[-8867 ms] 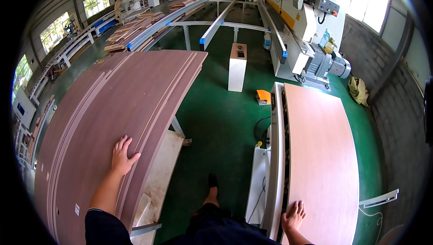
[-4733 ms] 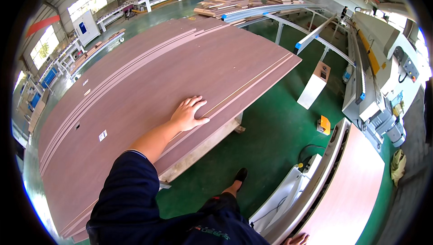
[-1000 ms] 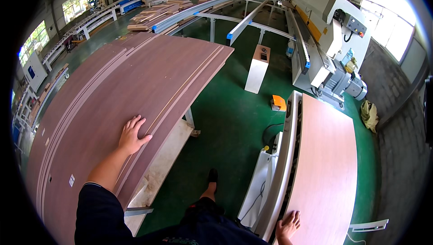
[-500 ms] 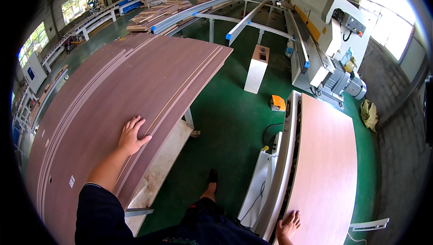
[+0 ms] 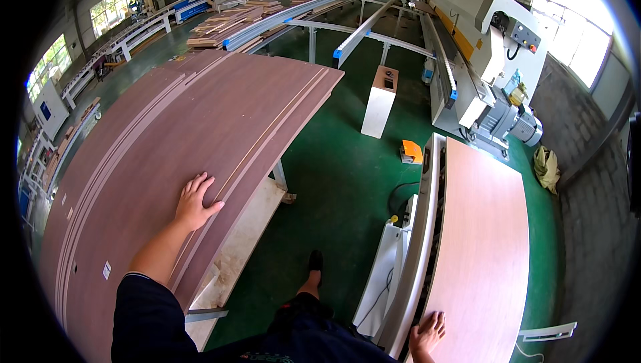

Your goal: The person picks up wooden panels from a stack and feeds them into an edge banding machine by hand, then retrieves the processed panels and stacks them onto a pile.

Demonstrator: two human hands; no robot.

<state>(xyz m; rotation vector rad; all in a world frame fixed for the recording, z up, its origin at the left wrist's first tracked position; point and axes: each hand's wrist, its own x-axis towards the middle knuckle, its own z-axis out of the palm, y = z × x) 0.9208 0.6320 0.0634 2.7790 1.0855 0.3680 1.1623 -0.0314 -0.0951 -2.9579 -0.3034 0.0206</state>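
Observation:
My left hand rests flat on a stack of brown wood panels, close to its right edge. Its fingers are spread and hold nothing. A thin pale strip runs lengthwise along the top panel beside that hand. On my right, a light pinkish wood panel lies on a long metal machine bed. My right hand lies on this panel's near left part, fingers extended and slightly bent, with nothing visible gripped.
Between the two sides runs a green floor, with an orange foot pedal and a white box-like stand. A large white machine with a motor stands at the far right. Metal rails extend ahead. Loose boards are piled far left.

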